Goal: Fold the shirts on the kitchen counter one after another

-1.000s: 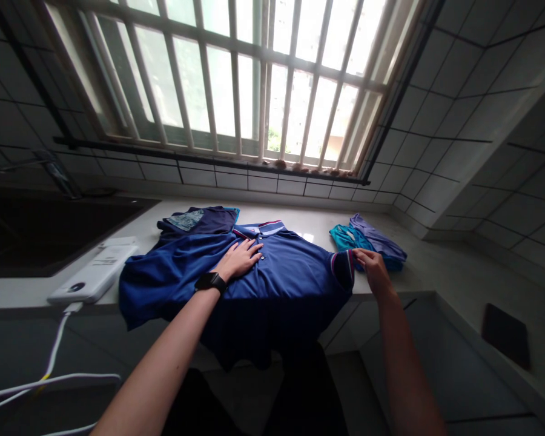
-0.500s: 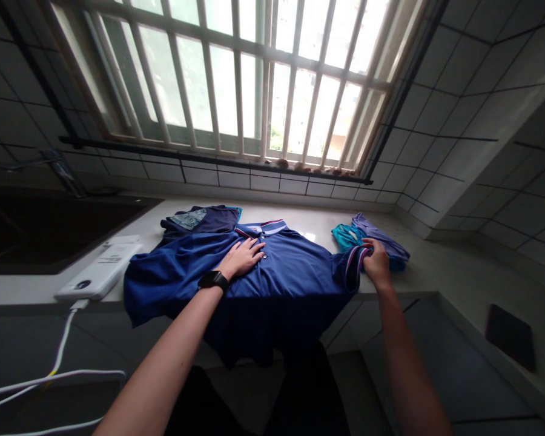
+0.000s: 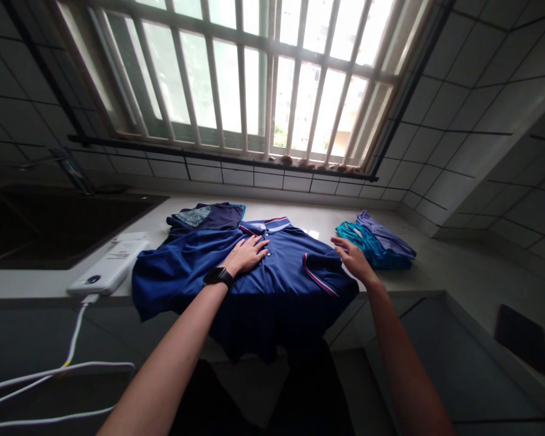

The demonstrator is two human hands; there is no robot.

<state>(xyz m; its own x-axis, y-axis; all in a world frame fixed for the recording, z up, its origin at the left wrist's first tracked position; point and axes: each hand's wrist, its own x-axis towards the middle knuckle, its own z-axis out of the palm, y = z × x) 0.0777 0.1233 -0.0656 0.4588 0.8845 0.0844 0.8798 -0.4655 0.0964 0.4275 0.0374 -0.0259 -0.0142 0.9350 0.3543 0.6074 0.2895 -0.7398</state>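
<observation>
A dark blue polo shirt (image 3: 281,260) lies spread on the counter, its collar toward the window and its lower part hanging over the front edge. Its right-hand sleeve (image 3: 322,269) is folded inward across the body, the striped cuff facing the buttons. My left hand (image 3: 247,253) rests flat on the shirt's chest beside the button placket, fingers stretched out. Just off the folded sleeve is my right hand (image 3: 355,259), open, with its fingers extended and holding nothing. Behind it sit folded turquoise and lavender clothes (image 3: 376,242).
Dark folded clothes (image 3: 204,217) lie behind the shirt at the left. A white power bank (image 3: 109,266) with a plugged-in cable (image 3: 75,339) stands by the front edge. The sink (image 3: 63,224) is far left. A dark flat object (image 3: 521,338) rests on the right counter.
My right hand has folded the sleeve inward, let go of its cuff and moved slightly left. My left hand stays on the shirt's chest.
</observation>
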